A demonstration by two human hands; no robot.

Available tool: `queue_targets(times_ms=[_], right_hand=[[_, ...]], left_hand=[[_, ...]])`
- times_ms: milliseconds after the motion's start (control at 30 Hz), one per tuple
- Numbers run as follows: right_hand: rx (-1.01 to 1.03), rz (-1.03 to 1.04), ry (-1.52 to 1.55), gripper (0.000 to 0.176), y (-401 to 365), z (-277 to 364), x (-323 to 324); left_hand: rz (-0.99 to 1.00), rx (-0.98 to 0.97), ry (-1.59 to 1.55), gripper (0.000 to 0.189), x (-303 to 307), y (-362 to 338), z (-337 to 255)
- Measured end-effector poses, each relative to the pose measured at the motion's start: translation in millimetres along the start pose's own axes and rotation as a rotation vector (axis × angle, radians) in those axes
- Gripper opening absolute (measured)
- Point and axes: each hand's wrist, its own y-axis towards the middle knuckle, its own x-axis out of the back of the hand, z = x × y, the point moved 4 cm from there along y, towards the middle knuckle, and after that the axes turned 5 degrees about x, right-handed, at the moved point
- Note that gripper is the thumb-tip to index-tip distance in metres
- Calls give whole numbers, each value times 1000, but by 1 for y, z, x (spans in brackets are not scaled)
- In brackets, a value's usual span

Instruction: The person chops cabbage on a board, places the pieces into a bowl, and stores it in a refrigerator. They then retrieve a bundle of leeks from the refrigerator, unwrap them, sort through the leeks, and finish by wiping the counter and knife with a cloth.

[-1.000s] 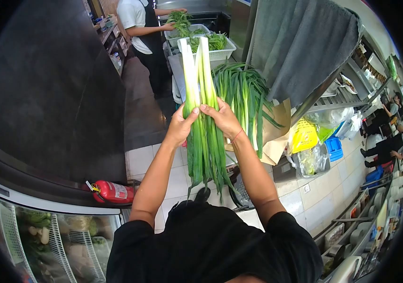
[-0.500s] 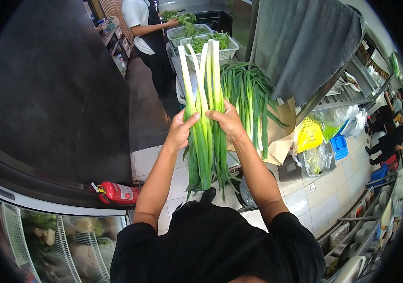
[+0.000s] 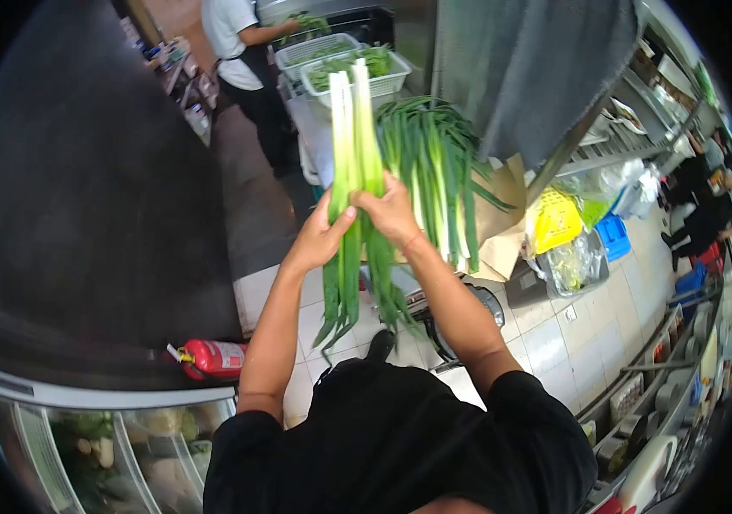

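Observation:
Between my two hands I hold a bunch of leeks (image 3: 354, 137) upright, white ends at the top and green leaves hanging down. My left hand (image 3: 319, 236) is closed around the left side of the bunch. On the right side, my right hand (image 3: 390, 210) grips the stalks, its thumb lying across the front. Just beyond my right hand, a larger heap of leeks (image 3: 434, 171) lies on brown paper (image 3: 503, 227) on the work surface.
White baskets (image 3: 392, 84) of leafy greens stand at the back, where a co-worker (image 3: 246, 73) handles greens. A grey cloth (image 3: 537, 77) hangs at the right. A grey bin (image 3: 546, 283), a red fire extinguisher (image 3: 212, 357) and a glass-fronted fridge (image 3: 109, 394) are nearby.
The leek stalks, spread apart before, are now gathered closer together, and my hands have drawn nearer each other. The whole view has shifted slightly.

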Motion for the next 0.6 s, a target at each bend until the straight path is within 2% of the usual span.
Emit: queue_targets(times_ms=[67,100,167,200,233,300,333,367,433,467,500,567,600], right_hand=[[48,-14,85,33,2,1,-9],[33,-21,144,35,3,2,-16],[-10,-16,139,42,10,-11,-19],[-36,14,126,55,5,1,-26],[-40,4,125,55,7,-9,-26],[45,116,147,72,14,-31,-26],[44,150,269,84,6,-4,-34],[39,146,266,84,6,-3,-34],[-46,202,504,84,7,-6,-37],[-52,208,500,84,11,-8,-36],[-92,294,371,82,15,-12,-35],[-172,461,116,79,17,-23,-35],[-72,443,-88,90,17,-13,-34]], left_hand=[[-93,-151,-58,54,-8,5,1],[-59,-90,-156,64,-13,6,-8],[-115,-202,-136,81,-14,10,-9],[-118,-131,-242,90,-12,10,-7],[-109,-123,-246,90,-11,9,-7],[-77,-107,-250,91,-7,8,-6],[-91,-103,-246,92,-4,10,-7],[-90,-99,-252,92,-3,10,-9],[-122,22,-242,86,2,9,-8],[-163,41,-231,70,6,8,3],[-175,43,-236,70,8,9,4],[-254,92,-131,56,13,6,9],[-265,98,-137,56,13,5,13]])
